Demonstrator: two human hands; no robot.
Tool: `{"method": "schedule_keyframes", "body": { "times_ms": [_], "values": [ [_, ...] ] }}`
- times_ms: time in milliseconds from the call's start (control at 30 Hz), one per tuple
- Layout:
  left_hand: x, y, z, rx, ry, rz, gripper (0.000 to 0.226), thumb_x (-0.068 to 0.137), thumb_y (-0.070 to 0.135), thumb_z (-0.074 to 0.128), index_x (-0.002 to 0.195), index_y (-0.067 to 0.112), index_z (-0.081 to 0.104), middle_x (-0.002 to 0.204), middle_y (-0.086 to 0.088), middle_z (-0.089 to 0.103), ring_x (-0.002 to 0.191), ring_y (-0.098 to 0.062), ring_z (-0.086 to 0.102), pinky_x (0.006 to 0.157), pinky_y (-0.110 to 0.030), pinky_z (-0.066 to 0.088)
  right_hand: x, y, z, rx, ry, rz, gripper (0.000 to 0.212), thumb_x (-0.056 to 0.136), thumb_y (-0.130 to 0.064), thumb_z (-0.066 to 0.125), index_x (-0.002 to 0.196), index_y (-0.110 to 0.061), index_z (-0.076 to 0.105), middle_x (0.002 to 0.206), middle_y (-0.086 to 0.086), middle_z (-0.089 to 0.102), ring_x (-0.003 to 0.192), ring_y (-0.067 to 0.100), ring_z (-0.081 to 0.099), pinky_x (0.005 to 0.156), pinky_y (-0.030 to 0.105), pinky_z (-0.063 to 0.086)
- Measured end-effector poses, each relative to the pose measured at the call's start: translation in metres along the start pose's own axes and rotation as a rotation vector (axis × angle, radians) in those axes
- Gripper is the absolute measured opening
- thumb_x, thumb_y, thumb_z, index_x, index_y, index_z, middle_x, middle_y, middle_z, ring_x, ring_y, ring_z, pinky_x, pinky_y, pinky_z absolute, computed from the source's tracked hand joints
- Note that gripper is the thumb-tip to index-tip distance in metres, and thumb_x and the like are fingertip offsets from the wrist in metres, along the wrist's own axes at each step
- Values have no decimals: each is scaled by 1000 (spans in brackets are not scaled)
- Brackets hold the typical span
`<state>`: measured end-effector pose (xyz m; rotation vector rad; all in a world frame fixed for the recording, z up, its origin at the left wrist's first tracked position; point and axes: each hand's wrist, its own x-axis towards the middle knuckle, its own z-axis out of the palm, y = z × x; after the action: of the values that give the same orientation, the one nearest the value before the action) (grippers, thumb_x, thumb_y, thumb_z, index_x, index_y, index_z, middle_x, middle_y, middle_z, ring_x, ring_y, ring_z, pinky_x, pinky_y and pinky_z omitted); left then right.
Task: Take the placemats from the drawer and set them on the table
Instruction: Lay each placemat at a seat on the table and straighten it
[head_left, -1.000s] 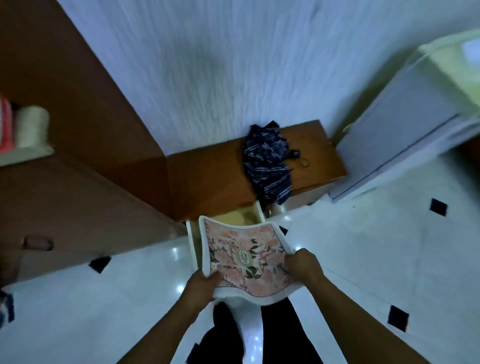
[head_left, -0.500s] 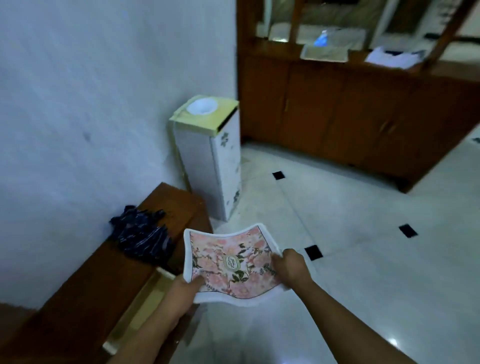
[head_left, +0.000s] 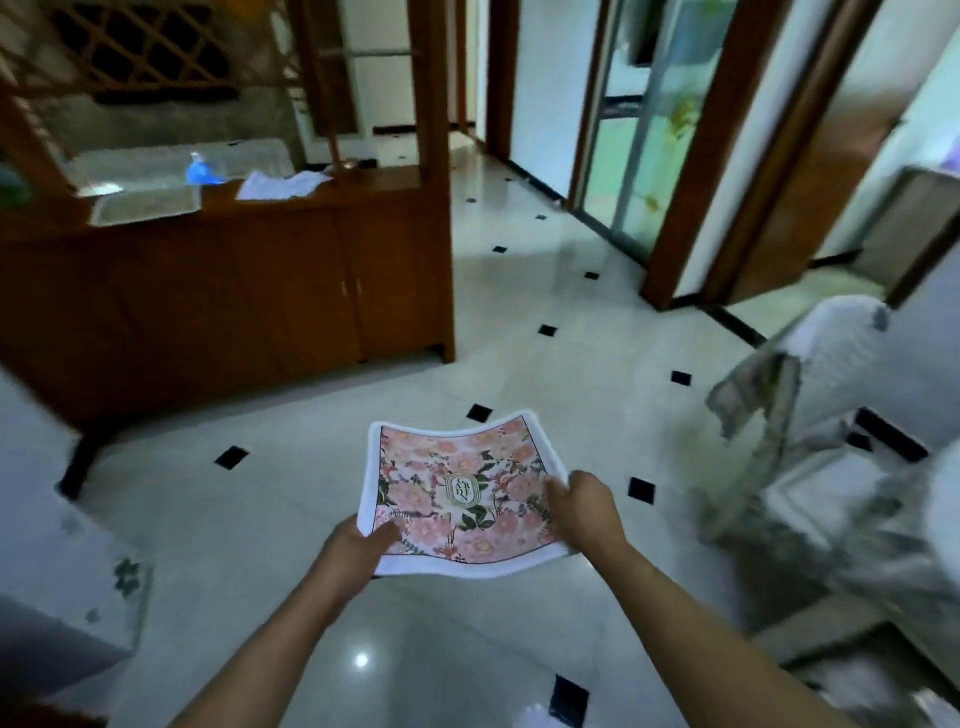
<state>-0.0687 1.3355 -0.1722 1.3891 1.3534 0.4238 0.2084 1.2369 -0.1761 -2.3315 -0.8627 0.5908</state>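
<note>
A pink floral placemat (head_left: 457, 488) with a white border is held flat in front of me, sagging a little in the middle. My left hand (head_left: 358, 545) grips its near left corner, thumb on top. Its right edge is pinched by my right hand (head_left: 584, 501). Whether more mats lie stacked beneath the top one I cannot tell. The drawer is out of view.
A brown wooden cabinet (head_left: 234, 291) with papers on top stands at the left. A white unit (head_left: 62, 587) sits at the near left. Cloth-covered furniture (head_left: 831, 431), blurred, fills the right. Tiled floor (head_left: 519, 338) runs ahead toward a doorway and a glass sliding door (head_left: 634, 135).
The view has swung right, away from the low bench with the open drawer and the wall, toward the cabinet and open floor. Both hands keep the same hold on the placemat.
</note>
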Motion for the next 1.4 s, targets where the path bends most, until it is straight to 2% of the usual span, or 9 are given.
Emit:
{"method": "schedule_keyframes", "body": {
  "times_ms": [133,333,533,700,833,933,1033,1200,1400],
  "values": [
    [23,65,93,79,-148,97,25,88,30,67,74,11,61,63,-3,62,55,-19,54,56,-27,41,23,63,-80,20,169,134,38,94,-40,48,75,-7,50,63,2,48,55,19,46,49,29,29],
    [48,142,212,192,-379,221,28,89,35,66,79,9,61,67,-8,59,59,-21,54,56,-28,40,34,148,-162,140,381,344,46,90,-47,50,92,-3,64,85,17,67,76,35,65,66,37,53],
    [54,211,325,300,-624,392,27,90,33,64,75,11,58,64,-4,56,56,-18,50,52,-26,36,21,211,-231,180,624,503,52,88,-55,44,100,-9,64,86,13,69,74,32,67,65,40,57],
    [30,245,424,360,-882,540,18,91,32,63,90,14,68,82,0,71,74,-19,66,65,-30,50,-25,267,-283,186,797,649,39,96,-47,44,101,-11,58,79,3,62,67,20,59,50,26,38],
    [-31,250,496,419,-1034,629,24,89,35,65,90,11,68,76,-1,70,64,-18,64,56,-28,49,-90,315,-321,189,948,765,39,96,-46,45,90,-9,55,82,10,61,72,29,59,57,31,39],
    [-92,241,545,423,-1152,704,19,92,30,62,105,18,69,95,3,74,85,-15,70,72,-31,55,-148,358,-345,197,1023,833,39,96,-47,45,90,-9,55,80,8,60,70,26,58,57,31,44],
    [-149,231,589,423,-1184,771,12,92,28,63,97,19,69,91,2,73,86,-19,69,70,-32,54,-198,401,-371,164,1066,871,42,96,-49,44,100,-10,58,87,6,63,73,24,59,62,32,48],
    [-258,188,672,422,-1226,779,29,90,40,61,105,16,68,98,-2,73,90,-20,68,78,-35,55,-293,489,-436,98,1053,899,38,98,-45,45,92,-8,55,83,6,57,66,20,49,52,28,30],
    [-365,161,741,460,-1197,724,34,92,45,58,107,15,66,96,-5,72,86,-23,68,80,-43,57,-374,573,-501,97,1013,898,38,98,-45,45,94,-9,54,79,4,53,59,9,43,47,24,24]
  ]
}}
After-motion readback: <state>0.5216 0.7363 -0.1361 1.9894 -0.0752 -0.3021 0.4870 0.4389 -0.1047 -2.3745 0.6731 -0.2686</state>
